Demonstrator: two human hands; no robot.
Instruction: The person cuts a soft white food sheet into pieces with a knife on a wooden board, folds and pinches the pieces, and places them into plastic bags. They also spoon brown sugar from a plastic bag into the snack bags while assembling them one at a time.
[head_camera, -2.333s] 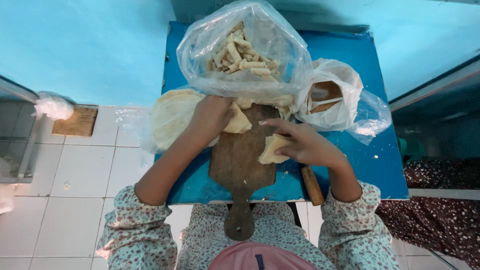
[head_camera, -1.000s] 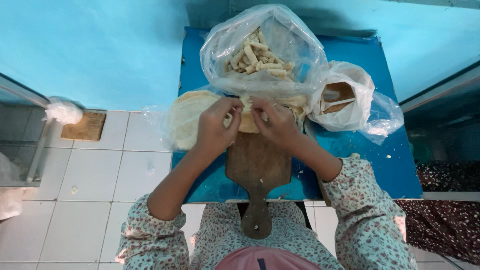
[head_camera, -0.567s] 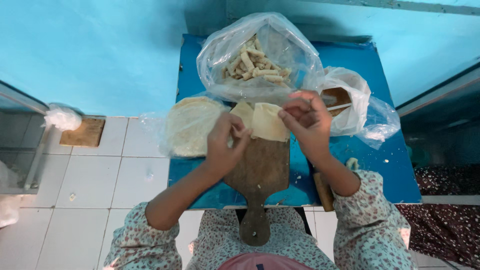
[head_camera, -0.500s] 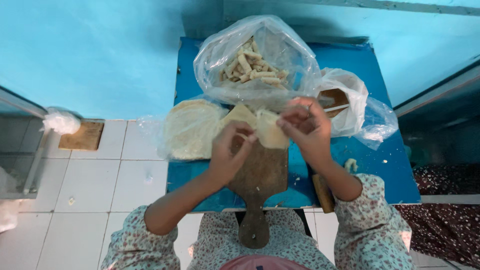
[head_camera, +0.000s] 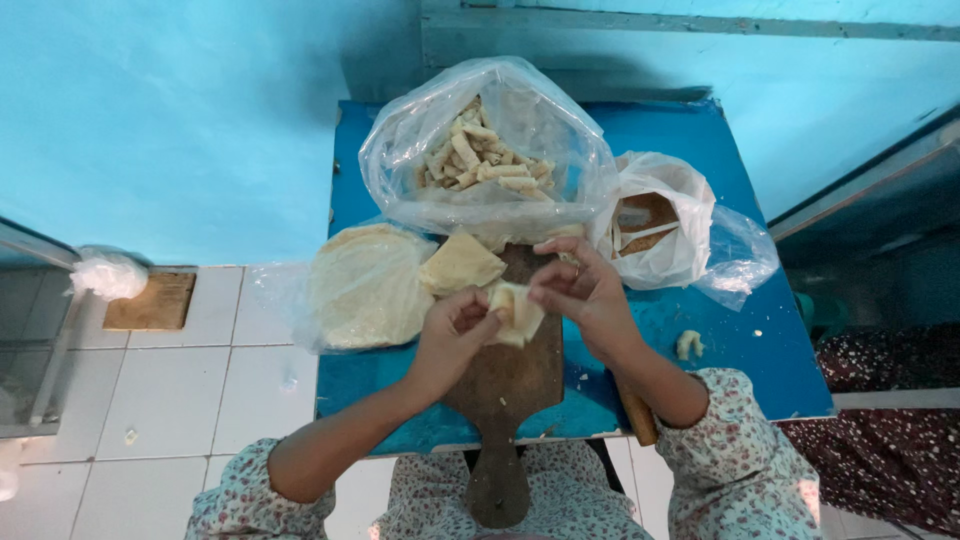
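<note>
My left hand and my right hand both pinch a pale folded wrapper just above a dark wooden paddle board on the blue table. A cut triangular wrapper piece lies at the board's far left corner. Left of it, a round stack of thin wrappers rests in clear plastic. Behind the board stands an open clear bag of finished rolls.
A white plastic bag holding a bowl of brown filling sits right of the board. A small scrap of dough lies on the table's right side. A wooden handle pokes out under my right forearm. White floor tiles lie to the left.
Both hands lifted a wrapper from the board's far end and drew it nearer, folding it; the wrapper now looks smaller and bunched between the fingers. The view shifted slightly.
</note>
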